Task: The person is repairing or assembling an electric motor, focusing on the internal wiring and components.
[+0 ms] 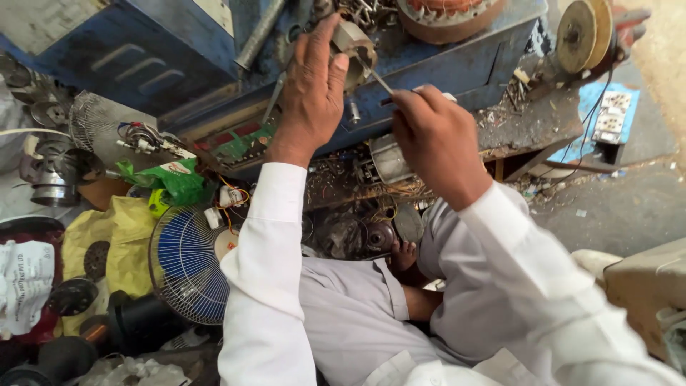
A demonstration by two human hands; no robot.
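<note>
Item: metal cylinder, a short grey round part with a hollow open end facing my right side, dull and grimy. Location: raised in front of the blue machine, just above its lower edge.

Left hand: clenched around the cylinder from behind, thumb over its rim.

Right hand: closed on a thin metal rod, its tip touching the cylinder's open mouth.

Risks, as I judge them: the rod tip could skid off the rim and jab my left thumb, since the two sit almost touching. The cylinder looks greasy; a loose grip could drop it into the clutter of parts below the blue machine, where it would be hard to find. I cannot tell whether the tip is seated inside.

Nearby: blue fan grille, well below the blue machine.
</note>
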